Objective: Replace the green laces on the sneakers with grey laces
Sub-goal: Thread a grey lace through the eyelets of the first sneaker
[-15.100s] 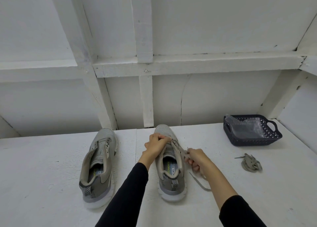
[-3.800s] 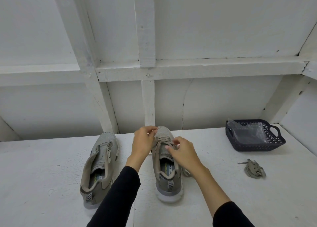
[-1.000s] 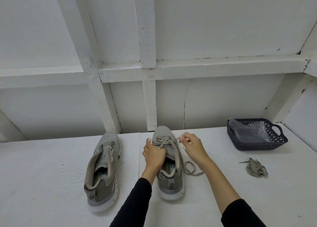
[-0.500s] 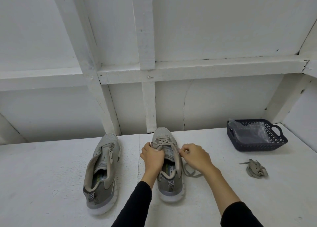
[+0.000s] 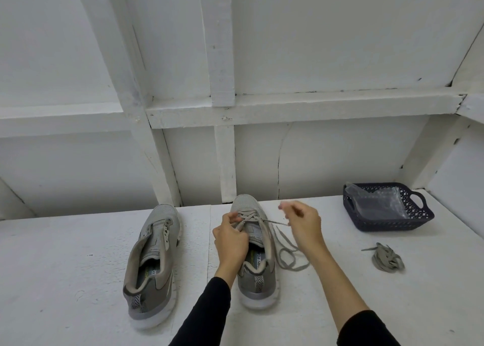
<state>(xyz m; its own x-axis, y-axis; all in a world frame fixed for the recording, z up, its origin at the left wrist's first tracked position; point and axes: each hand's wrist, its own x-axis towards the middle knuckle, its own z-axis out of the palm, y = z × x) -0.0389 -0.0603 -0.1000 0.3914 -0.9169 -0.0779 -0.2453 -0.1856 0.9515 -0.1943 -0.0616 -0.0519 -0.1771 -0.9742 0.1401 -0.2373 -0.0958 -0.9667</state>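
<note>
Grey lace (image 5: 284, 251) is about halfway up the right-hand sneaker (image 5: 255, 243), which sits in the middle of the white bench (image 5: 78, 280) with its toe to the wall. Our left hand (image 5: 231, 241) has its fingers curled on the lace at the eyelets, pinning the crossings. Our right hand (image 5: 303, 224) is lifted just beside the shoe, fingers loosely bent; a taut strand runs toward it, but we can't tell if it's actually pinched. To do this bit well, we'd say keep the left hand clamped so the lower rows don't slacken, pull the free end flat, not twisted, and even up both ends before the next eyelet. The slack looped on the bench could snag. The other sneaker (image 5: 152, 262), on the left, has no lace at all, so that's 1 more to do. A bundled lace (image 5: 387, 260) lies well off to the right, near a dark basket (image 5: 392, 224) holding a clear bag (image 5: 377, 200), nothing blocking us.
</note>
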